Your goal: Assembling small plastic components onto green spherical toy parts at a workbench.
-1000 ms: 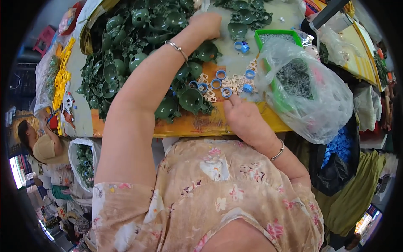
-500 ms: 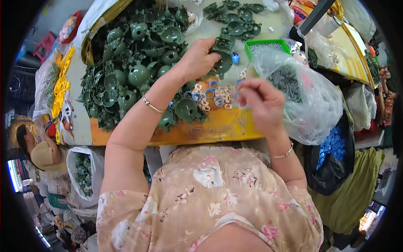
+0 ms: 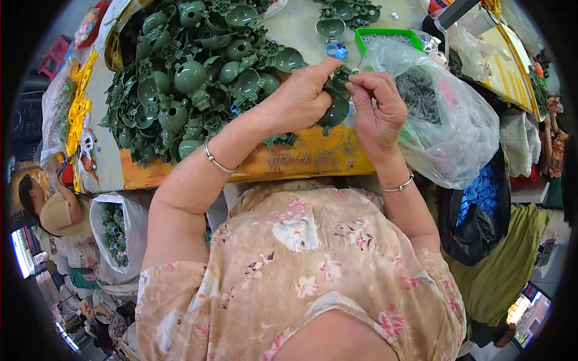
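My left hand (image 3: 298, 99) grips a dark green plastic part (image 3: 335, 109), a cup-shaped piece with a stem, just above the table's front edge. My right hand (image 3: 376, 105) pinches something small against the top of that same green part; the small thing is too hidden between the fingertips to name. Both hands meet in front of a big heap of green plastic teapot-like parts (image 3: 192, 78) spread over the table's left half. Each wrist carries a thin silver bangle.
A clear plastic bag of small dark pieces (image 3: 445, 126) sits right of my hands, behind it a green tray (image 3: 385, 37). Blue rings (image 3: 336, 51) lie on the table (image 3: 301, 159). A white bag of green parts (image 3: 114, 231) and a black bag of blue items (image 3: 478, 204) stand below. Another person (image 3: 51, 207) sits far left.
My left hand came back from the far heap with a green part. My right hand lifted off the rings on the table and met it at the part's top.
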A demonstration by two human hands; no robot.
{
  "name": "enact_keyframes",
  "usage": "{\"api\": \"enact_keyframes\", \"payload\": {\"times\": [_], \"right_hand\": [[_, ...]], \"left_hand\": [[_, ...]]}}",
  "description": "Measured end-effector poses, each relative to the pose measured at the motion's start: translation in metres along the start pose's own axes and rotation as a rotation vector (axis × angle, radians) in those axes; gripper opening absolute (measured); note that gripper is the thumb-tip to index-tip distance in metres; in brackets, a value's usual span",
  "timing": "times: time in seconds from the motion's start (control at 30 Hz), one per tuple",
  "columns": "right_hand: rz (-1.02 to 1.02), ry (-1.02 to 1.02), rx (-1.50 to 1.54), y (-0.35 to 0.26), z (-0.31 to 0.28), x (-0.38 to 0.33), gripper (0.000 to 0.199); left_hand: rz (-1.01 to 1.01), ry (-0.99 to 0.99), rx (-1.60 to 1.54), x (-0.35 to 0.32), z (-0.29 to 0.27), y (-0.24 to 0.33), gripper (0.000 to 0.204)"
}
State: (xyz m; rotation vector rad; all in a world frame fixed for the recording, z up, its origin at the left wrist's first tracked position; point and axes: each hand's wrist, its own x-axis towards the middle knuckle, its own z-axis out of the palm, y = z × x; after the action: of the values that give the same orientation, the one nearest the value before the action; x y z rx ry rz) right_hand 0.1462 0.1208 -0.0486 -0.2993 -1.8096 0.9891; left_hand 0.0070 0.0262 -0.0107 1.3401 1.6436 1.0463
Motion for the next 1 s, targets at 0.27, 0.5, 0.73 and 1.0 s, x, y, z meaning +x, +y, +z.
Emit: {"api": "enact_keyframes", "payload": {"times": [0.27,0.5,0.73,1.0], "right_hand": [[-0.263,0.032,-0.258,0.006,0.004,-0.009,0.016],[0.040,-0.124,-0.138,0.008,0.002,-0.007,0.028],[-0.005,-0.330,-0.066,0.001,0.001,-0.018,0.014],[-0.018,-0.706,-0.290,-0.015,0.014,-0.043,0.009]], "left_hand": [[0.143,0.138,0.330,-0.007,0.012,0.001,0.045],[0.138,0.177,0.418,-0.005,0.004,-0.007,0.047],[0.287,0.238,0.021,0.016,-0.039,0.004,0.044],[-0.039,0.358,-0.287,0.104,-0.087,0.020,0.036]]}}
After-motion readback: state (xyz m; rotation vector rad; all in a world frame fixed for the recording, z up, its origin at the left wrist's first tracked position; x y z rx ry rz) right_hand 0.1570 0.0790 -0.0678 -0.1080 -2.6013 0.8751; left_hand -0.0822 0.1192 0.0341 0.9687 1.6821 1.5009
